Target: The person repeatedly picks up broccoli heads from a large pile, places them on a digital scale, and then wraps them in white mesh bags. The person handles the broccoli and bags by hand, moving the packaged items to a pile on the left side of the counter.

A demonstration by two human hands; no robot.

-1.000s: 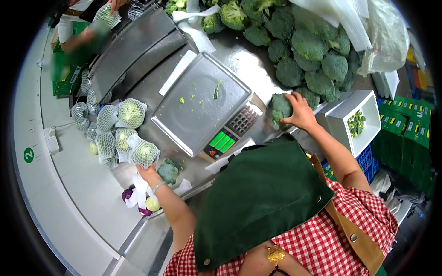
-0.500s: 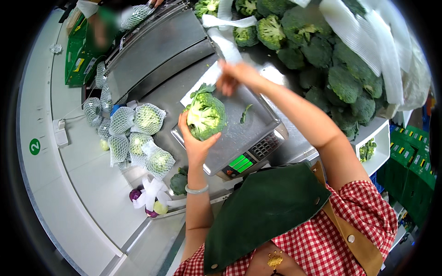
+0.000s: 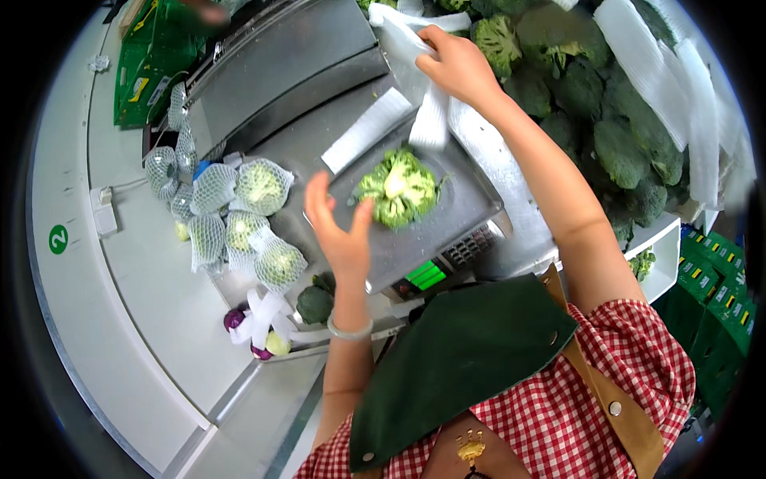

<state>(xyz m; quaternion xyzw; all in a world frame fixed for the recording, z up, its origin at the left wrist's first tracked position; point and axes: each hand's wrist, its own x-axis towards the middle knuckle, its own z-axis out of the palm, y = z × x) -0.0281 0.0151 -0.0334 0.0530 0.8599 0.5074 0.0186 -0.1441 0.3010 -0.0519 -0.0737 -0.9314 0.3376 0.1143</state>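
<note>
A trimmed head of broccoli (image 3: 396,188) lies stem side up on the steel pan of a weighing scale (image 3: 471,191). My left hand (image 3: 341,227) is open just left of it, thumb and fingers spread and holding nothing. At the far side, my right hand (image 3: 459,68) pinches the end of a white foam net sleeve (image 3: 397,30). Another white sleeve (image 3: 431,120) hangs over the pan's far edge, and a flat one (image 3: 367,130) lies beside the pan's far left corner.
Broccoli heads (image 3: 614,152) are piled at the far right, with white sleeves (image 3: 642,72) across them. Netted vegetables (image 3: 259,188) sit on the left. A steel machine (image 3: 295,72) stands behind. Purple vegetables (image 3: 234,319) and a loose broccoli (image 3: 314,303) lie near left; green crates (image 3: 718,279) stand right.
My left hand has let go of the broccoli, now resting on the scale pan. My right hand has moved farther away to the sleeves and taken hold of one.
</note>
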